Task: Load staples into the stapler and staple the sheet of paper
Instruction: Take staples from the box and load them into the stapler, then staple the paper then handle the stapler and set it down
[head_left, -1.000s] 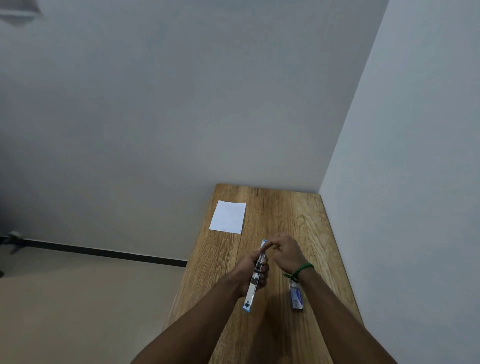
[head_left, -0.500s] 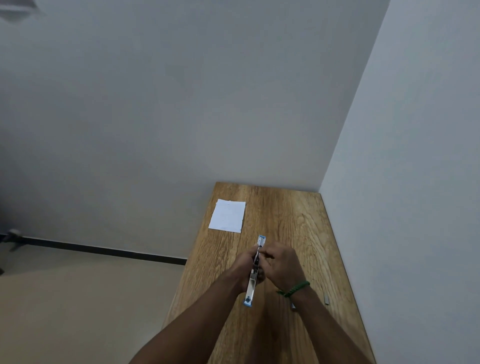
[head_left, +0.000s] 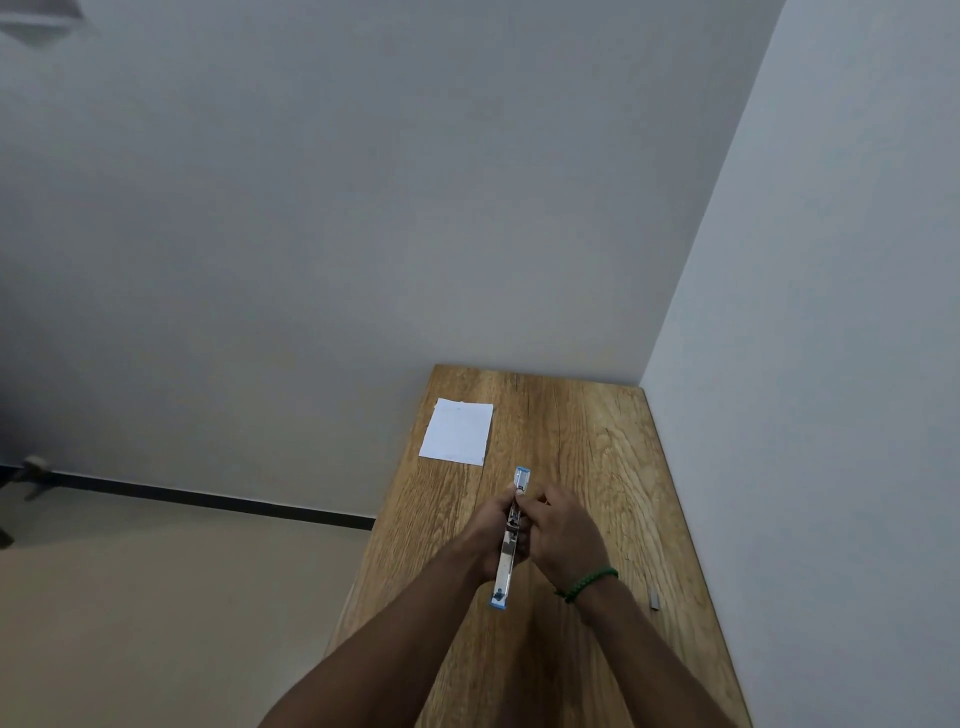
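Held above the table (head_left: 597, 457), lengthwise, opened out flat: stapler (head_left: 506, 564), blue tips at both ends. Left hand (head_left: 491, 535) curled around its middle from the left. Right hand (head_left: 563, 532) against its right side, fingertips (head_left: 524, 500) pinched at the far half; whether on staples, cannot tell. Green bracelet (head_left: 589, 583) on right wrist. Small grey staple strip (head_left: 655, 597) lying near the right edge. Farther off, left: paper (head_left: 457, 431), flat.

Both hands, left (head_left: 491, 535) and right (head_left: 563, 530), close together, fingers curled, forearms extended.
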